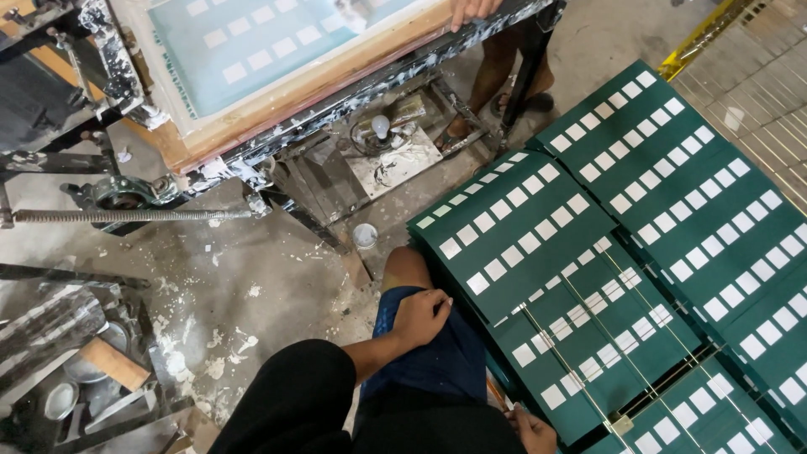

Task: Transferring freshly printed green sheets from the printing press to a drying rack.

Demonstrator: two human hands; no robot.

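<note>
The left hand (437, 315) rests on the person's own thigh, on the dark blue shorts (420, 357), with the fingers loosely curled and nothing in its grasp; the bare knee (406, 267) shows just above it. The right hand (531, 427) sits low at the bottom edge of the view, its fingers touching the near edge of a dark green sheet (580, 353) printed with rows of small white rectangles; how far that hand is closed cannot be told, since most of it is cut off. This sheet lies on a wire drying rack (588, 395), partly under another green sheet (513, 231) that overlaps it from above, and more such sheets (698, 193) spread to the right, all near each other. Across the top stands a paint-spattered screen-printing frame (277, 50) on a metal stand, with another person's hand (471, 10) on its far edge. A small white cup (365, 235) sits on the concrete floor (210, 277) by the stand's leg.
</note>
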